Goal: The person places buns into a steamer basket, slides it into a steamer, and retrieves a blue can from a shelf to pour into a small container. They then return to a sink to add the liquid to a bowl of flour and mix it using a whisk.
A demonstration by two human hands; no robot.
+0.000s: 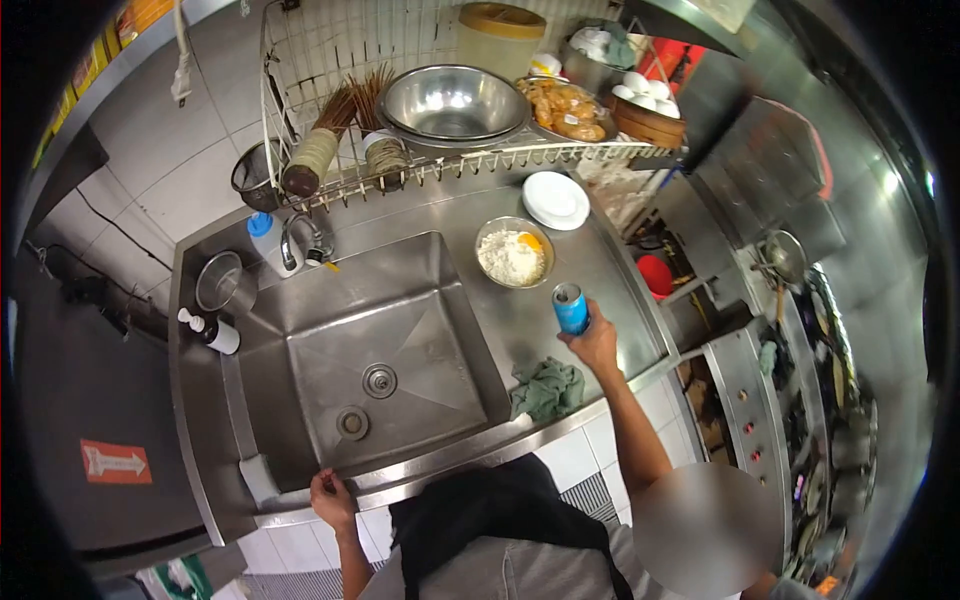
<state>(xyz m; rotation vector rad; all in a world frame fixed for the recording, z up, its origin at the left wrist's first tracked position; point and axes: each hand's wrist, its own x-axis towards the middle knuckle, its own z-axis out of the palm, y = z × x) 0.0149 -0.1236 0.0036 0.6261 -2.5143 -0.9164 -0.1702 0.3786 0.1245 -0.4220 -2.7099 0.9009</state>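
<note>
My right hand point(596, 343) is wrapped around a blue drink can point(571, 312), which stands upright over the steel counter point(625, 310) to the right of the sink. Just behind the can sits a bowl of white flour with egg yolk point(512, 255). A crumpled green cloth point(548, 388) lies in front, near the counter's edge. At the sink's front rim is my left hand point(332, 498), its fingers curled together; whether anything is between them is hidden.
The sink point(400, 330) has a faucet point(300, 240) at its back left. White plates point(556, 200) lie behind the flour bowl. A wire rack point(450, 155) holds metal bowls point(452, 103) and eggs point(645, 92). A stove point(750, 410) stands right; another person's blurred head is at lower right.
</note>
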